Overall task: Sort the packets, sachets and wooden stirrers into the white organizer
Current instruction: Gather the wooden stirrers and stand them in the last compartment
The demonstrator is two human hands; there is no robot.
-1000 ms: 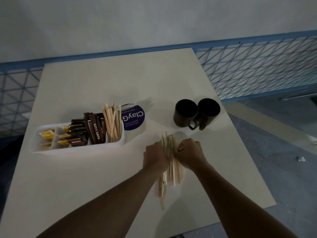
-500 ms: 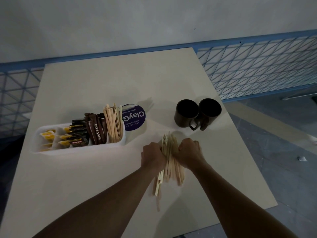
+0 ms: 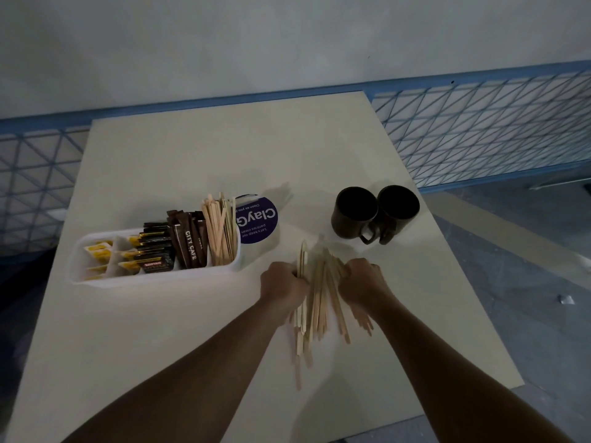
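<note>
Inside the organizer (image 3: 144,280), brown sachets (image 3: 189,249) read CITY CAFE.

1. Table (image 3: 192,330): pale, flat top.
2. Stirrers (image 3: 319,302) lie fanned on it, gripped between the left hand (image 3: 283,287) and the right hand (image 3: 363,281).
3. Organizer (image 3: 153,279) stands left of the grip, near it.
4. Purple disc (image 3: 260,222) lies beyond the grip to the left, just behind the organizer.
5. Two dark mugs (image 3: 355,212) (image 3: 398,206) stand beyond the grip to the right, touching each other.
</note>
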